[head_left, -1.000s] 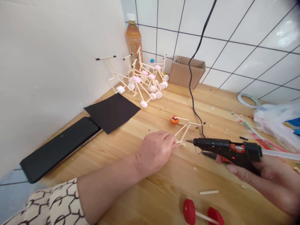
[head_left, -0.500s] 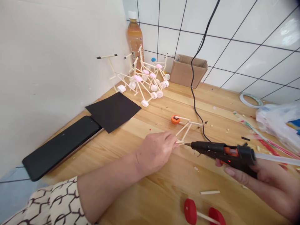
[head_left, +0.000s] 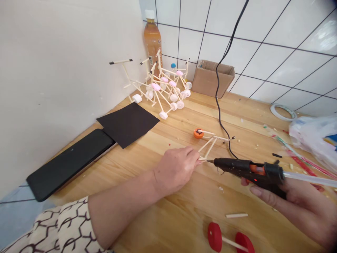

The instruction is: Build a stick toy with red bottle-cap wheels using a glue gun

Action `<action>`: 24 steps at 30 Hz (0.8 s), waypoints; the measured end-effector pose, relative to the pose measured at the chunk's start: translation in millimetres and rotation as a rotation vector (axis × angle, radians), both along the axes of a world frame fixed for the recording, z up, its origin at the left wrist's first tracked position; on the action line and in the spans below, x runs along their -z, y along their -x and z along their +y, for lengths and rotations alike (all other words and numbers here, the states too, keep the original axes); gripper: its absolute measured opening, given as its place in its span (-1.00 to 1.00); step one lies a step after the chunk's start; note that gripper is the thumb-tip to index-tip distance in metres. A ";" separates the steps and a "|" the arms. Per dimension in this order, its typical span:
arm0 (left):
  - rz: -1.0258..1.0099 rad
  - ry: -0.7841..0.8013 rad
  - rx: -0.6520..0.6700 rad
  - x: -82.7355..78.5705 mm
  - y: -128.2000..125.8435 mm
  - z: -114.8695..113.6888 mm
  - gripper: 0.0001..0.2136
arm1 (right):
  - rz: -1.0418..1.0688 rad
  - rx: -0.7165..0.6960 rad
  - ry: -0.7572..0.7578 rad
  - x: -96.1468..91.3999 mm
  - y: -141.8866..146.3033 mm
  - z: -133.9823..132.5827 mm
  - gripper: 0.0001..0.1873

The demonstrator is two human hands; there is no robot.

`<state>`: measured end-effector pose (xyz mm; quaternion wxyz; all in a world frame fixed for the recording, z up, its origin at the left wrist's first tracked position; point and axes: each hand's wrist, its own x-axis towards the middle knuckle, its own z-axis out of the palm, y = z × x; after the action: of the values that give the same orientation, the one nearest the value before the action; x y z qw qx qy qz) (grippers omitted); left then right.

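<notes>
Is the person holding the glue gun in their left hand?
No, the right hand holds the hot glue gun, and the left hand pinches a small frame of wooden sticks.

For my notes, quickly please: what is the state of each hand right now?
Left hand: closed, pinching the end of a wooden stick frame.
Right hand: closed, holding a hot glue gun.

Glossy plastic glue gun (head_left: 247, 167), matt wooden sticks (head_left: 208, 148), smooth pine tabletop (head_left: 184, 219)

Left hand (head_left: 175, 170) pinching stick frame (head_left: 207, 147), right hand (head_left: 297, 200) holding black glue gun (head_left: 244, 167), nozzle (head_left: 210, 161) near frame
</notes>
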<state>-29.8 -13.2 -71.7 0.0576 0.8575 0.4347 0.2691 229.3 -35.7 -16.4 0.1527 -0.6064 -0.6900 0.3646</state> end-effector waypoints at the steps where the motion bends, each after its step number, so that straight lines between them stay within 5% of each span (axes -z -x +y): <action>1: 0.001 0.000 0.001 0.0 0.0 0.0 -0.79 | 0.023 -0.015 0.066 0.1 -0.1 0.1 -0.59; 5: 0.010 0.002 -0.005 -0.8 0.0 -0.3 -0.77 | 0.077 -0.035 0.233 -0.2 -2.6 0.6 -0.55; 24: 0.013 0.010 0.004 -1.8 -0.4 -0.4 -0.78 | -0.043 -0.138 -0.007 -4.0 0.9 2.2 -0.57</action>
<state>-29.5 -13.6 -69.9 0.0595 0.8599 0.4345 0.2613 228.3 -33.5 -12.4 0.1146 -0.5645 -0.7345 0.3588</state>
